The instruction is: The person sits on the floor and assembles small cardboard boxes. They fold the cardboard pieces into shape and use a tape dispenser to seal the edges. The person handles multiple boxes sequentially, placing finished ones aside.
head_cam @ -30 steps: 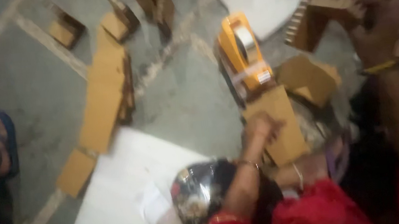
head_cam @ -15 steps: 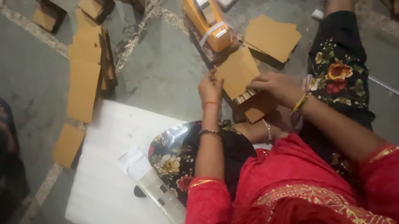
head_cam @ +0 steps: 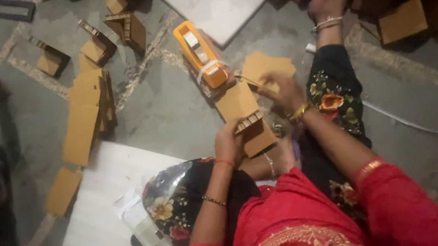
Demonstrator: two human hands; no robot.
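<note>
Grey floor, strewn with cardboard; both hands, left (head_cam: pixel 229 142) and right (head_cam: pixel 283 92), grip one cardboard piece (head_cam: pixel 242 109) beside an orange tape dispenser (head_cam: pixel 200 54).

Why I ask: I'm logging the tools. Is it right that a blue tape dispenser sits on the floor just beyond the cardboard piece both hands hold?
Not quite: the tape dispenser is orange, not blue, as the head view shows. It does sit on the floor just beyond the cardboard piece that the left hand and right hand hold.

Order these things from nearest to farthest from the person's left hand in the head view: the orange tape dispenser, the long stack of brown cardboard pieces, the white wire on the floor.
From the left hand:
1. Orange tape dispenser, just ahead.
2. Long stack of brown cardboard pieces, far left.
3. White wire, far right.
</note>
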